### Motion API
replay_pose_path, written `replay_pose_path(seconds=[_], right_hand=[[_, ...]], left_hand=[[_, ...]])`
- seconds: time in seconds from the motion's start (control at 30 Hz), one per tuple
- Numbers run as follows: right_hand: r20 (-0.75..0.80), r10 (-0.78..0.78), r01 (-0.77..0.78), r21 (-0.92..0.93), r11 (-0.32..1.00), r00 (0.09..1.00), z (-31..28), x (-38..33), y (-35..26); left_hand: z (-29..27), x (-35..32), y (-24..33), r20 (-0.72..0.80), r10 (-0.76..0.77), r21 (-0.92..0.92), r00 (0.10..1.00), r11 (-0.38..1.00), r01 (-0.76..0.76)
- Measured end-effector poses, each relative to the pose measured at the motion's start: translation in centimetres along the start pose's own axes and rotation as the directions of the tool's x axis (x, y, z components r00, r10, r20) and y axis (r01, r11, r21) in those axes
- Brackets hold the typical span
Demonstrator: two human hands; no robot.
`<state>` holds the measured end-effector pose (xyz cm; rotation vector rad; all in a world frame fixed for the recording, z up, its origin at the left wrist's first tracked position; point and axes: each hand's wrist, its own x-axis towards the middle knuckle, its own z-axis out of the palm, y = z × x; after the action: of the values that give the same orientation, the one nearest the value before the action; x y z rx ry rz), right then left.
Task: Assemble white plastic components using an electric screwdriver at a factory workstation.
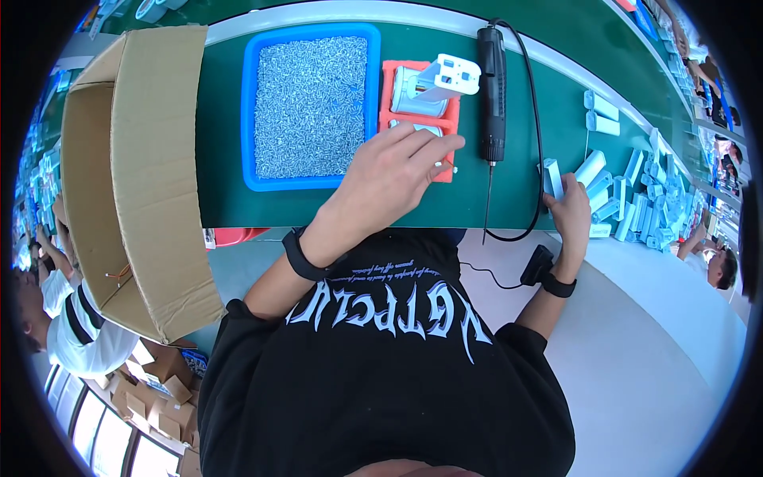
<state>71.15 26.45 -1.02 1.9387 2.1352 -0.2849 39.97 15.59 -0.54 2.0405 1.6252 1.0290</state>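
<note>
Under the left hand [395,171] sits an orange fixture [389,95] on the green bench [302,207] — the fingers are spread and lie flat over its near end, clamped on nothing that shows. Just beyond the fingertips a white plastic housing [437,86] stands in the fixture, tilted. Beside that hand, on its outer side, a blue tray [248,103] is heaped with small silvery screws [310,103]; further out stands an open cardboard box [151,159]. On its other side a black electric screwdriver [492,91] hangs bit-down, its cable looping off toward the bench edge. Well apart, the right hand [571,211] is closed on a pale blue plastic part [552,176] — more such parts [628,199] lie piled just past it.
</note>
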Motion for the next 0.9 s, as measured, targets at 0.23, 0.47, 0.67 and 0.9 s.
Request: replay_pose_path(seconds=[0.23, 0.47, 0.67, 0.9], right_hand=[[-0.279, 0.073, 0.006, 0.271, 0.963, 0.958, -2.4, -0.3, -1.3], [-0.342, -0.476, 0.285, 0.94, -0.188, 0.81, -4.1, -3.3, -12.1], [-0.739, -0.527, 0.804, 0.571, -0.162, 0.419, -4.1, -3.0, -16.1], [-0.623, -0.684, 0.9, 0.421, 0.115, 0.379, -5.2, -3.0, -15.5]], left_hand=[[0.0, 0.0, -0.1, -0.06, -0.021, 0.075, 0.998, 0.997, 0.026], [-0.1, 0.0, -0.6, -0.061, 0.042, -0.021, 0.997, 0.999, -0.044], [-0.2, 0.0, -0.7, -0.069, 0.02, -0.015, 0.997, 1.0, -0.021], [0.1, 0.1, -1.0, -0.128, 0.052, -0.003, 0.99, 0.999, -0.053]])
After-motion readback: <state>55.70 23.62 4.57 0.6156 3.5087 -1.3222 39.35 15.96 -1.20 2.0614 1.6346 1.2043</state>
